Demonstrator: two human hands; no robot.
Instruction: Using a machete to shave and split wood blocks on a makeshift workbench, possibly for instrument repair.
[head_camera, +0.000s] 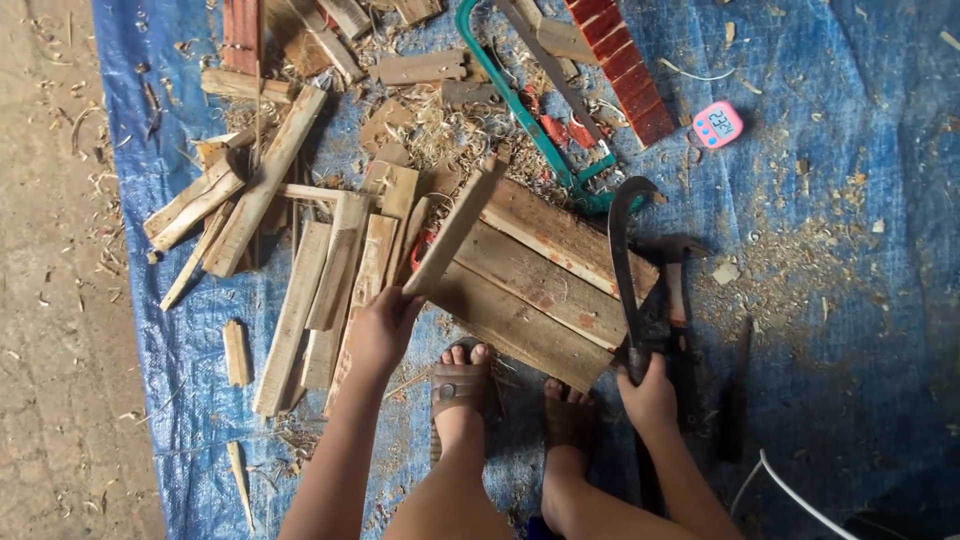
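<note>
My left hand (383, 328) grips the near end of a long thin wooden slat (455, 228), which stands tilted with its far end up over a board of weathered planks (540, 280). My right hand (650, 392) is closed on the handle of a curved dark blade (620, 250), a sickle-like knife whose tip points away from me at the board's right edge. My two feet rest at the board's near edge, the left one in a brown sandal (458, 385). A hammer (675, 290) lies just right of the blade.
Split wood strips (300, 260) lie heaped to the left on a blue tarp (850, 300). A green-framed saw (520, 110), a red slatted piece (625, 65) and a small pink digital timer (717, 124) lie beyond. Bare ground runs along the left. A white cable (790, 490) is at lower right.
</note>
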